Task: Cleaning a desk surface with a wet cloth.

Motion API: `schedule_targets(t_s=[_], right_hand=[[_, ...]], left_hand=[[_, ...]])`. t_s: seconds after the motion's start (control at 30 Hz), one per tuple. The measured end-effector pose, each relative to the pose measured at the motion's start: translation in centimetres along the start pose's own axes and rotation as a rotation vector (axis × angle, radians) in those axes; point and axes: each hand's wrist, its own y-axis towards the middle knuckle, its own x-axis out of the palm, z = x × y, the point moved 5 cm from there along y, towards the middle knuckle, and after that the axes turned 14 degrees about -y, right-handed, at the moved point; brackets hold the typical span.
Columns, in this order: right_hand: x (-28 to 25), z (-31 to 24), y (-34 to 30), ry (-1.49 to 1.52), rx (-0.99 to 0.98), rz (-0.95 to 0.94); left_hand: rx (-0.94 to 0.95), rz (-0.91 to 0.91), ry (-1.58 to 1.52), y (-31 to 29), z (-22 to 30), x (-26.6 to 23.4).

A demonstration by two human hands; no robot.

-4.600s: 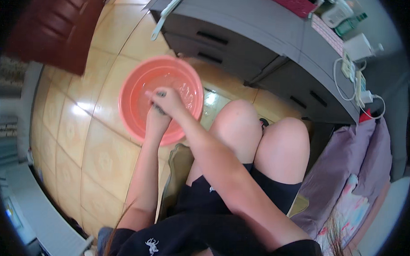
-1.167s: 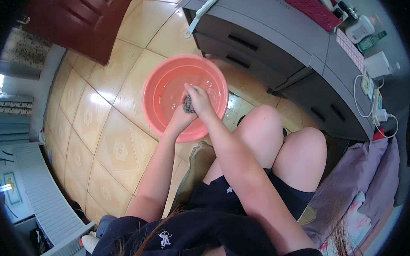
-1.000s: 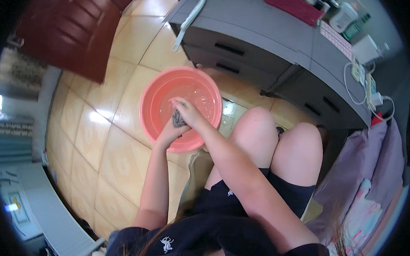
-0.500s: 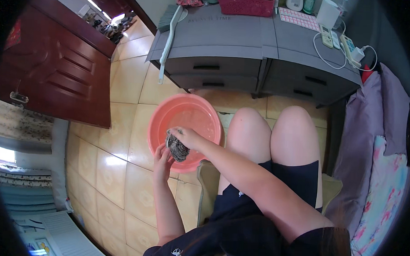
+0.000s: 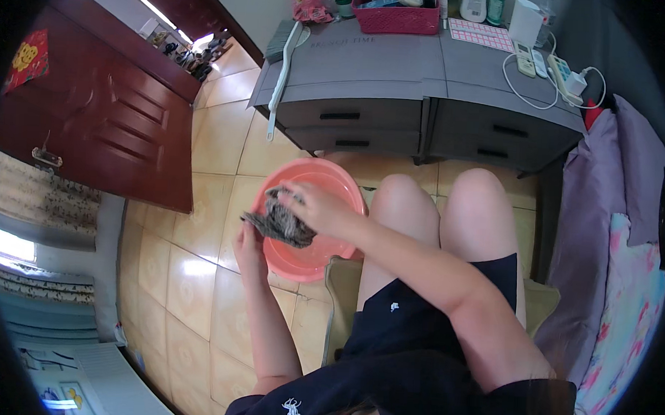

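Above the pink plastic basin [image 5: 352, 190] on the floor hangs a soft grey-and-black patterned cloth [image 5: 285, 228], its exact kind not clear. My right hand [image 5: 321, 208] reaches over the basin with its fingers closed on the cloth's upper right side. At the basin's left rim, my left hand [image 5: 250, 248] pinches a flap of the same cloth, which is stretched out toward it. The cloth partly hides the left hand's fingertips and the inside of the basin.
A grey drawer cabinet [image 5: 353, 67] stands beyond the basin, with a brush [image 5: 279, 79] whose long white handle overhangs its front edge. An open dark red door [image 5: 106, 131] is on the left. My bare knees [image 5: 473, 214] are right of the basin.
The cloth has gone from a compact bundle to a more spread shape, one flap pulled leftward. My left hand has shifted left and slightly up; my right hand has moved a little right and up.
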Motion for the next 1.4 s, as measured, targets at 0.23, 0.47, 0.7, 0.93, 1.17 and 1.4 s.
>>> schedule_targets(t_s=[0.23, 0.47, 0.7, 0.93, 1.17, 1.4], right_hand=[[-14.5, -5.0, 4.2, -0.347, -0.061, -0.019], [-28.9, -4.9, 5.0, -0.335, 0.015, 0.113], [-38.9, -1.6, 0.5, -0.010, 0.198, 0.278], [-45.9, 3.5, -3.4, 0.244, 0.253, 0.397], [-46.8, 3.5, -6.0, 0.157, 0.300, 0.266], [-46.3, 1.6, -7.7, 0.278, 0.304, 0.259]], left_hand=[[0.228, -0.154, -0.220, 3.7, 7.5, 9.5], [0.334, -0.311, -0.199, 8.2, 10.2, 25.7], [0.074, -0.623, -0.188, 11.6, 7.1, 37.3], [-0.424, -0.588, -0.427, 15.0, -5.0, 40.0], [-0.583, -0.831, -0.169, 11.8, -4.2, 37.5], [-0.440, -1.024, -0.200, 11.3, -1.1, 37.2]])
